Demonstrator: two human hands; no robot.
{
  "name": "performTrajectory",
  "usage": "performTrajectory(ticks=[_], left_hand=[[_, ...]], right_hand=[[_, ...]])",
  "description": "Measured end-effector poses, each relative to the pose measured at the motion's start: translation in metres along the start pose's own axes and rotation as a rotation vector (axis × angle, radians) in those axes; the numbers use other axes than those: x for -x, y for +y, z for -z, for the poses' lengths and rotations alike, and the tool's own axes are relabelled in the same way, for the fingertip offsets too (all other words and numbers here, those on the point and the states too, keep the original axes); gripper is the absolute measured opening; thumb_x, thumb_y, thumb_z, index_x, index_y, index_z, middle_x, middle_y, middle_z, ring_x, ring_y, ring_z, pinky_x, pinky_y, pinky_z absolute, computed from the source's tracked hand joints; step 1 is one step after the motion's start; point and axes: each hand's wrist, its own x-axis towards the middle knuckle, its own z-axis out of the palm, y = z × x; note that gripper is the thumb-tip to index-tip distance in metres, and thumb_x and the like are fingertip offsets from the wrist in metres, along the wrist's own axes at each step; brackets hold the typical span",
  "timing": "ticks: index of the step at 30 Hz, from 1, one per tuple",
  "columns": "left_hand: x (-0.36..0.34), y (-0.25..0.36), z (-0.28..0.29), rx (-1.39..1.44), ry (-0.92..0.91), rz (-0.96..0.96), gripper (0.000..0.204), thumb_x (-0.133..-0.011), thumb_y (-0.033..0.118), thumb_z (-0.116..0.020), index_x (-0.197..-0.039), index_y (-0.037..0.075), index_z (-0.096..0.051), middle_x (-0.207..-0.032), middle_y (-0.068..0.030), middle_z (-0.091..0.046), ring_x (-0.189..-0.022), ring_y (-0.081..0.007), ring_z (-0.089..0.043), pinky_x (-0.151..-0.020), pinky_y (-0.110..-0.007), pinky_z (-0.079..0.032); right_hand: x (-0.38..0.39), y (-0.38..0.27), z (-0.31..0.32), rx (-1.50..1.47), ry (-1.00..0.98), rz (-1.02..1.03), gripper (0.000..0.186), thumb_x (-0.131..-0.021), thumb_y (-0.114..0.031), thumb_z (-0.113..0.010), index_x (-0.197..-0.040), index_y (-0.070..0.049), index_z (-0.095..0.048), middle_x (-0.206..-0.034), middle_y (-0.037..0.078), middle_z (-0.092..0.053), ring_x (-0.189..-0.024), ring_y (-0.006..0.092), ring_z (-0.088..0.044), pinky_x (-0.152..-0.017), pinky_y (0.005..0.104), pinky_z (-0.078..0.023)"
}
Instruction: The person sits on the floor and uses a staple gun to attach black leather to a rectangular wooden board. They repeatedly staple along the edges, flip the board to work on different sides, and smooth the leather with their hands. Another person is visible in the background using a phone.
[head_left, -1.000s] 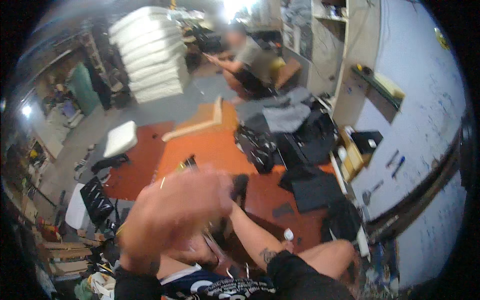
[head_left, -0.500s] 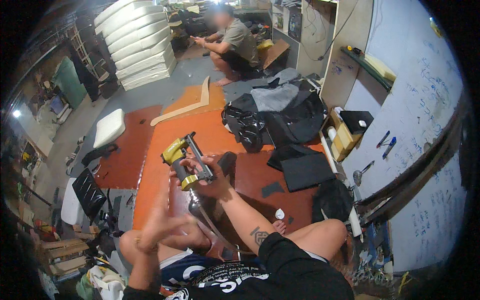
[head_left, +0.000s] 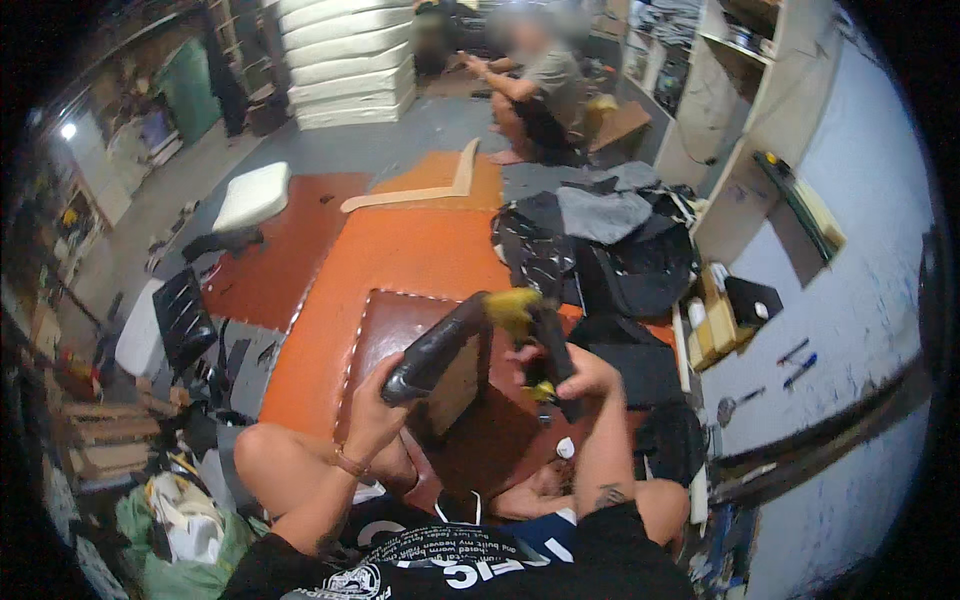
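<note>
Above orange sheeting [head_left: 410, 250], raised left fingers [head_left: 383, 376] curl round a black padded piece [head_left: 440, 345]; right fingers [head_left: 580, 380] wrap a yellow tool [head_left: 512, 311].

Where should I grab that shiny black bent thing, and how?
Probably by the lower, rounded end of the black bent thing, coming from the left, where the left hand holds it. That end slants down leftward and looks narrow enough to wrap fingers around. The upper part looks close to the yellow-and-black tool, so I'd stay clear there.
</note>
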Motion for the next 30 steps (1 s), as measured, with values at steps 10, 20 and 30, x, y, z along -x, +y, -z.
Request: performTrajectory(ticks=[10,20,30], left_hand=[[-0.047,0.036,0.013,-0.347,-0.468,-0.042,0.085,-0.077,0.000,-0.073,-0.152,-0.010,-0.035,-0.154,-0.0318,-0.042,-0.134,-0.0502,-0.049,-0.114,-0.049,-0.043],[-0.026,0.025,0.014,-0.587,-0.405,-0.100,0.083,-0.080,-0.003,-0.066,-0.156,-0.007,-0.033,-0.160,-0.0296,-0.037,-0.134,-0.0496,-0.050,-0.112,-0.052,-0.044],[-0.033,0.038,0.005,-0.662,-0.397,-0.243,0.079,-0.080,-0.003,-0.063,-0.155,-0.002,-0.039,-0.164,-0.0205,-0.039,-0.124,-0.0441,-0.059,-0.103,-0.050,-0.054]], right_hand=[[0.083,0.214,0.132,1.058,0.898,-0.751,0.056,-0.055,-0.040,-0.098,-0.106,-0.023,-0.081,-0.129,0.015,-0.069,-0.127,0.0331,-0.060,-0.108,0.0487,-0.047],[-0.067,0.120,-0.084,-0.137,0.442,-0.435,0.055,-0.106,-0.055,-0.058,-0.114,-0.002,-0.069,-0.098,0.009,-0.074,-0.072,0.0141,-0.067,-0.064,0.0302,-0.054],[-0.117,0.096,-0.138,-0.642,0.637,0.044,0.031,-0.106,-0.027,-0.065,-0.131,-0.009,-0.065,-0.126,0.004,-0.070,-0.115,0.0180,-0.065,-0.102,0.0366,-0.050]])
